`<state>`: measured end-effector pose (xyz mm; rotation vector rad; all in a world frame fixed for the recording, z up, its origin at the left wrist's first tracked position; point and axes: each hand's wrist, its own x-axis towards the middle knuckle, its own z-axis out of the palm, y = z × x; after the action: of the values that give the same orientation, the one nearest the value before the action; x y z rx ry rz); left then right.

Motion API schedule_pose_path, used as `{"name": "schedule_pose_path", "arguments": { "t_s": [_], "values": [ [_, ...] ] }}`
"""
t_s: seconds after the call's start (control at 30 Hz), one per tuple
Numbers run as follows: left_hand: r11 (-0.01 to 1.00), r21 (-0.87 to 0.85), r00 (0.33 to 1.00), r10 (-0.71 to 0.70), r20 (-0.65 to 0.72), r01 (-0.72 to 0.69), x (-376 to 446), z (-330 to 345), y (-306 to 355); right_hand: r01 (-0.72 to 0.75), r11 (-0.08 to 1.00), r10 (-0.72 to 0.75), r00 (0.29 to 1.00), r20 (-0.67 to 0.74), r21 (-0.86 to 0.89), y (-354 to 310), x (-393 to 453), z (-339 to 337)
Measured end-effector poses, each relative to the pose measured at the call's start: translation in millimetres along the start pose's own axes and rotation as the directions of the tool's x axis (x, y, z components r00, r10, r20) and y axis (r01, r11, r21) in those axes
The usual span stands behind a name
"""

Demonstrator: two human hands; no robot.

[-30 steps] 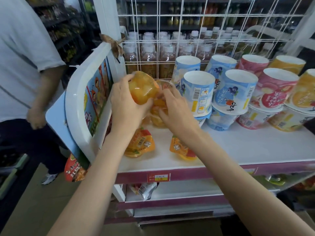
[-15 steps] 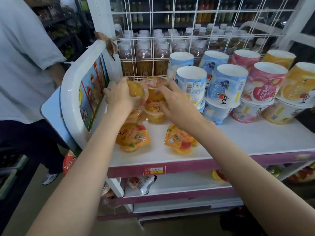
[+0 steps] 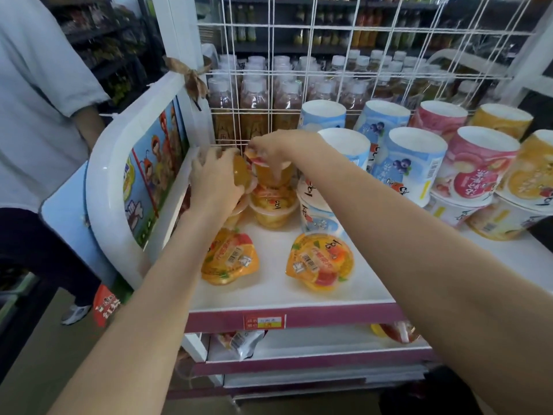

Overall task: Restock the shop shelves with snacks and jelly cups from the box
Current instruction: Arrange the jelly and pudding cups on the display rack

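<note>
Head view: at the far left we see a bystander [image 3: 36, 115] in a pale shirt standing beside the shelf's end panel [image 3: 143, 175]. Our left hand [image 3: 215, 184] curls round an orange jelly cup [image 3: 241, 173] at the shelf's [image 3: 374, 265] back left corner. Just beside it, our right hand [image 3: 281, 145] pinches the top cup [image 3: 270, 175] of a small stack from above. Two foil-lidded cups [image 3: 230, 256] [image 3: 320, 262] lie tilted near the front edge. Tall tubs [image 3: 416, 163] fill the back right.
</note>
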<state>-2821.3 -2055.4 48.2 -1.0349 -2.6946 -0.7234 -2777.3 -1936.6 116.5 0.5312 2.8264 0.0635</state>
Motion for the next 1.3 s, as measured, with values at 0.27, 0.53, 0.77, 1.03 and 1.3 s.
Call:
{"name": "schedule_pose_path", "arguments": {
  "t_s": [0.27,0.53,0.77,1.03,1.3],
  "values": [
    [0.999,0.039,1.0,-0.011,-0.017,0.012,2,4,-1,0.006,0.989,0.026,0.977,-0.21,0.15,-7,-25,-1],
    [0.977,-0.198,0.989,0.045,-0.144,-0.074,19,4,-4,0.205,0.872,0.164,0.732,-0.662,0.444,-8,-38,17],
    [0.53,-0.848,0.989,0.122,0.082,0.004,4,-26,4,0.143,0.734,0.312,0.798,-0.516,0.664,-9,-45,17],
    [0.831,-0.522,0.952,0.286,0.108,-0.19,-2,-5,-4,-0.034,0.962,0.139,0.917,-0.375,0.272,-15,-60,33],
    [0.987,-0.161,1.0,0.023,-0.019,-0.026,-1,2,-21,0.055,0.986,0.018,0.904,-0.426,0.16,-19,-48,65]
  ]
}}
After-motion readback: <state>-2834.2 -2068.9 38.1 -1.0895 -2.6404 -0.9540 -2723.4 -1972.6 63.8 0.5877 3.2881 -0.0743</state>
